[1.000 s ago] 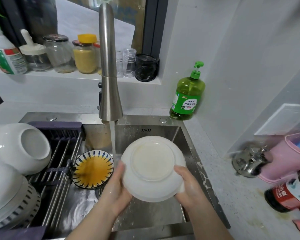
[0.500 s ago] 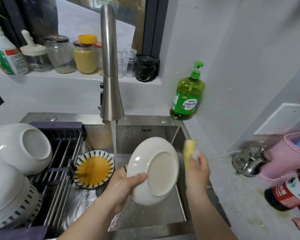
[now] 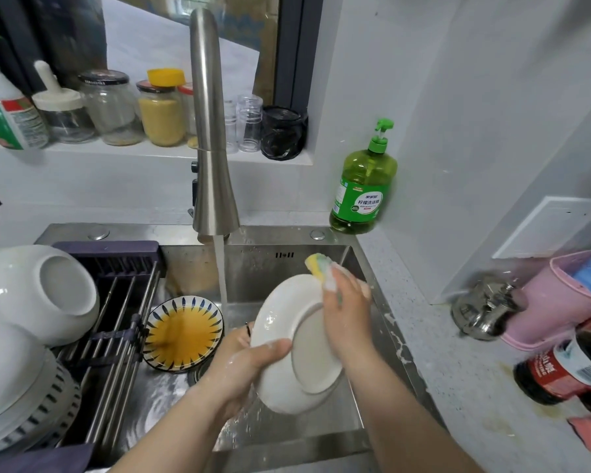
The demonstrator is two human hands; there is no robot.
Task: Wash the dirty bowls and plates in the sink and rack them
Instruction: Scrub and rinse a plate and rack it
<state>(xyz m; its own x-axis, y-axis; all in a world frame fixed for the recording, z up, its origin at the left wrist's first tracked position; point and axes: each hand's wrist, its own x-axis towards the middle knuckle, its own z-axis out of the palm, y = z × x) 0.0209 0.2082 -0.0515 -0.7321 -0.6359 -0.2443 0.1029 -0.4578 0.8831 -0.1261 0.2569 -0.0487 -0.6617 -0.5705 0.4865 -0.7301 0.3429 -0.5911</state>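
White plate (image 3: 287, 336) tilted, underside up, soapy; sponge (image 3: 318, 266) on rim.

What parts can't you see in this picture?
Head view:
- Front of the plate: turned away, only its underside shows.
- Most of the sponge: covered by the right hand.
- Drain: hidden by the left hand and the patterned bowl.
- Rack bowls: cut off by the left edge.
- Kettle: blurred.

Both hands were raised over the sink.
The left hand (image 3: 249, 361) gripped the plate (image 3: 287, 339) rim, thumb on top; the right hand (image 3: 347, 312) pressed a sponge (image 3: 316, 266) against its underside, both soapy.
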